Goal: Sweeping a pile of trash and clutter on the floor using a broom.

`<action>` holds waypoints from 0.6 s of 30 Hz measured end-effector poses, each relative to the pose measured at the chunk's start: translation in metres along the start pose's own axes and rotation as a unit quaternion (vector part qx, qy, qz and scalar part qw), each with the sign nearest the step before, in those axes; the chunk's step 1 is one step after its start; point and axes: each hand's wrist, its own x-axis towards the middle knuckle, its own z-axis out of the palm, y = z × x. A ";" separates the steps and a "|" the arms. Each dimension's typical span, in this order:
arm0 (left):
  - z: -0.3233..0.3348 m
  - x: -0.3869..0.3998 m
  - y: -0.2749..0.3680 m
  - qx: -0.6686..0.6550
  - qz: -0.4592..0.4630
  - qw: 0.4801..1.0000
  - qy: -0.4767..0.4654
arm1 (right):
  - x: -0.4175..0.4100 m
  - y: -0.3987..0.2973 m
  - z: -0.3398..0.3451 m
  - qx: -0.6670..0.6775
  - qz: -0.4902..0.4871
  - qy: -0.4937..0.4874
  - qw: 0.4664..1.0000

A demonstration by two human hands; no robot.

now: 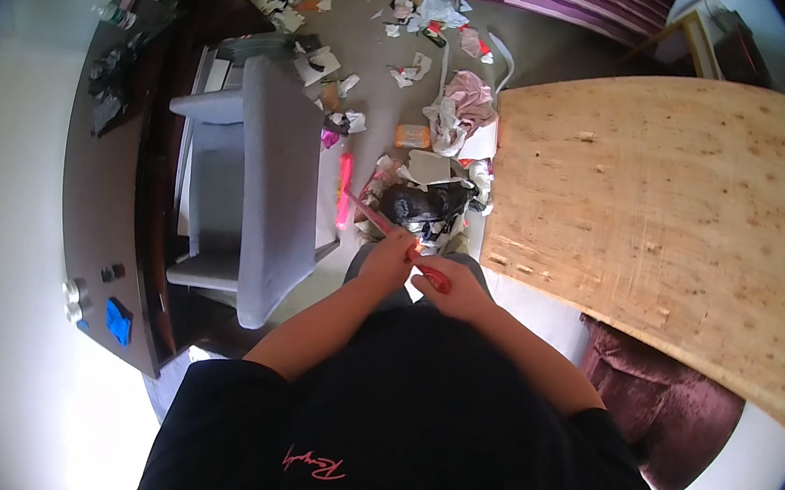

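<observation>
Both my hands grip the red pole (374, 216) of a long-handled floor tool, a broom or a squeegee. My left hand (389, 256) closes around the pole lower down. Behind it, my right hand (456, 287) holds the upper end, where the red grip (436, 280) shows. The pole slants down and left to a bright pink-red crosswise head (344, 190) at floor level, beside the grey chair. Just ahead of my feet lies a heap of litter with a black plastic bag (416, 205) and crumpled paper. An orange packet (413, 136) rests beyond it.
A grey upholstered chair (278, 178) stands left, against a dark desk (100, 206) bearing bottles and a blue cloth (118, 320). To the right are a bare wooden board (665, 206) and a maroon velvet seat (646, 405). More litter (438, 13) is scattered across the far floor.
</observation>
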 end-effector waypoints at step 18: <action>0.083 0.002 0.028 -0.047 -0.073 0.993 0.084 | -0.014 0.056 -0.051 0.016 0.107 -0.084 0.991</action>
